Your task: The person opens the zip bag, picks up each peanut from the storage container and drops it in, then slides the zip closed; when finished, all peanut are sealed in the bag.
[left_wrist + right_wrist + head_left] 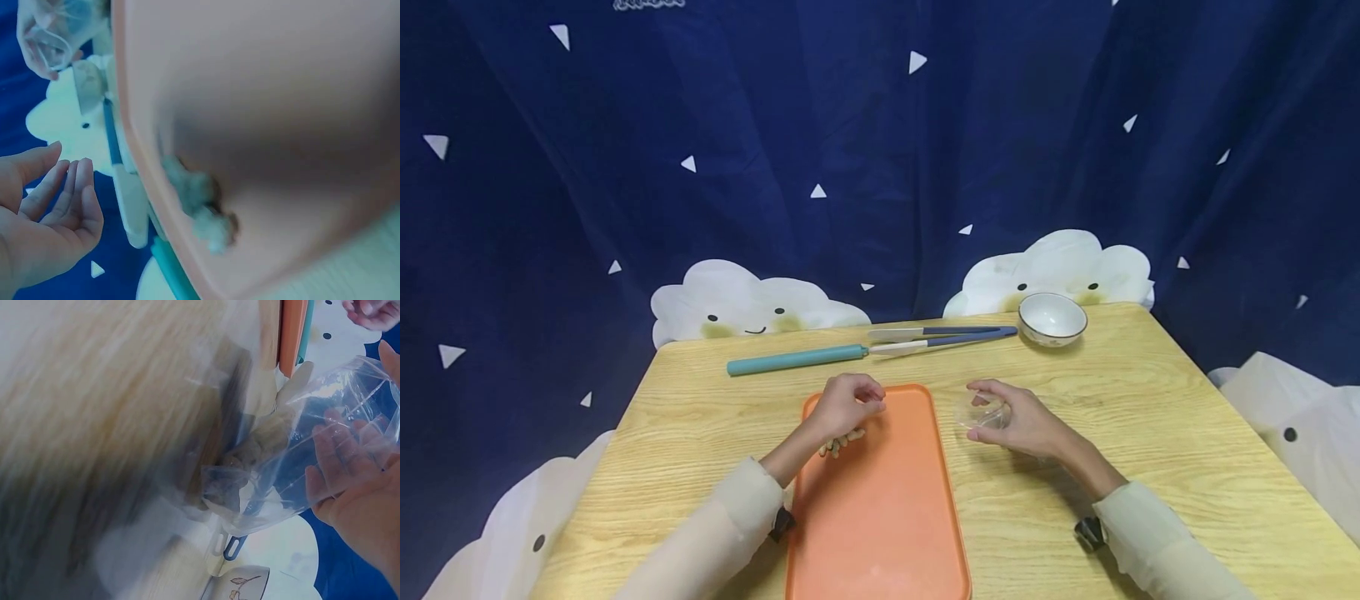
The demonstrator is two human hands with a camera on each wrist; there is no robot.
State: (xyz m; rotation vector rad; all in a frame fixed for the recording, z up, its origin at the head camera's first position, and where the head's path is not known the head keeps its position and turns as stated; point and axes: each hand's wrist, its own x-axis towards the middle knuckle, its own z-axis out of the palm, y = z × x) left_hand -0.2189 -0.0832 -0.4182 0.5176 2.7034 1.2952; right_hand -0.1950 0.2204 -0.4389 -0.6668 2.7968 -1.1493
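My left hand (pixel 846 404) hovers over the far left part of an orange tray (pixel 887 517). Its fingers are loosely bent toward the thumb, with a gap between them and nothing held. Below it, several small knobbly beige pieces (pixel 841 443) lie on the tray by its edge; the left wrist view shows the pieces (pixel 199 203) blurred. To the right of the tray, my right hand (pixel 1026 423) holds a clear plastic bag (pixel 981 414) between thumb and fingers. In the right wrist view the bag (pixel 269 494) hangs over the wood, with fingers showing through it.
Behind the tray lie a teal stick (pixel 797 360) and blue-and-white tongs (pixel 955 337). A white bowl with a dark rim (pixel 1052 321) stands at the back right of the wooden table (pixel 1150 433). A dark blue curtain (pixel 880 125) hangs behind the table.
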